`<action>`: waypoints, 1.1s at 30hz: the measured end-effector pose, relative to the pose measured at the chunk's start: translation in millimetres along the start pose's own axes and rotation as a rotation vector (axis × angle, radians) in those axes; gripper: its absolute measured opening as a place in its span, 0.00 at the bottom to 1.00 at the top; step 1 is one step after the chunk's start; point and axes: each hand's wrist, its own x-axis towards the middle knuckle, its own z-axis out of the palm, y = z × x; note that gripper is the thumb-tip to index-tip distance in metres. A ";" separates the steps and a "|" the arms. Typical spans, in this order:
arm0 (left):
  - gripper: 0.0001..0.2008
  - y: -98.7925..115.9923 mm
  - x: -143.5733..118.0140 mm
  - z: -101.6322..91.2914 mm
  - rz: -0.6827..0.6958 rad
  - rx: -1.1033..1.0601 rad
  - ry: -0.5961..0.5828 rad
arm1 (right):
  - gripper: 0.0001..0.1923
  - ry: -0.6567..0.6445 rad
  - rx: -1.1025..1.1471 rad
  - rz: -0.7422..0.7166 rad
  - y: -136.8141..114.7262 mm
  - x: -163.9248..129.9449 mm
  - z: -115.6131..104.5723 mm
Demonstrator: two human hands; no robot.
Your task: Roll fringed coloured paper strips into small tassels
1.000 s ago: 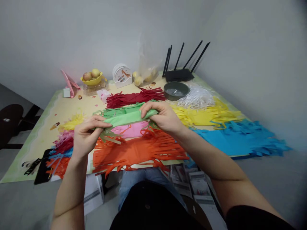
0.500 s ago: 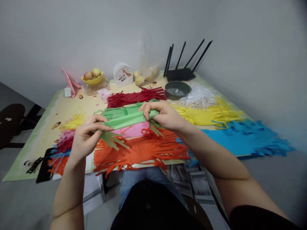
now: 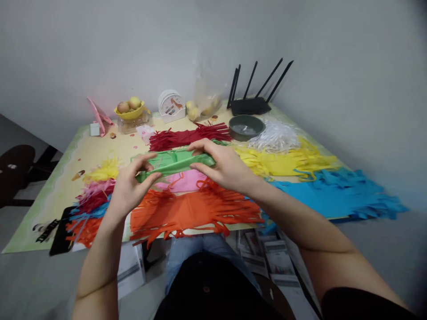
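Between my hands is a folded strip of green tissue paper (image 3: 178, 166), held level above the table. My left hand (image 3: 133, 180) grips its left end between thumb and fingers. At the other end my right hand (image 3: 223, 165) pinches it the same way, thumb below and fingers on top. Behind the strip lies more green fringed paper (image 3: 163, 158), partly covered. Below it are pink fringed paper (image 3: 182, 181) and a wide orange fringed sheet (image 3: 187, 209), both flat on the table.
Dark red fringe (image 3: 190, 135) lies behind; yellow (image 3: 283, 161) and blue (image 3: 320, 195) fringed sheets are on the right. Farther back are a dark bowl (image 3: 246, 127), white strands (image 3: 278, 135), and a black router (image 3: 250, 106). Small coloured tassels (image 3: 90, 200) and a black phone (image 3: 62, 233) lie left.
Both hands have rolled the green strip over and moved slightly closer together. The fringe ends that hung below it no longer show. My left thumb now points along its near edge.
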 end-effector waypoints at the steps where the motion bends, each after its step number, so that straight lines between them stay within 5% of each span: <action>1: 0.07 0.5 1.0 -1.4 0.014 0.015 -0.033 | 0.07 -0.003 -0.014 0.004 -0.2 -0.3 -0.6; 6: 0.10 4.0 -0.3 -3.6 -0.066 -0.125 -0.088 | 0.07 -0.008 0.061 0.103 1.0 1.8 -5.9; 12: 0.09 0.7 -7.6 2.0 -0.272 -0.590 -0.052 | 0.07 -0.032 0.537 0.286 -0.9 1.9 1.1; 19: 0.03 -2.4 -8.2 9.0 -0.228 -0.803 0.054 | 0.06 0.008 0.734 0.326 5.9 -0.5 11.6; 23: 0.04 -4.3 -10.1 9.1 -0.167 -0.752 0.034 | 0.10 0.002 0.675 0.271 5.3 -1.3 11.3; 33: 0.09 -2.3 -8.9 9.7 -0.018 -0.045 0.080 | 0.10 0.041 0.078 0.122 -2.8 -6.5 11.0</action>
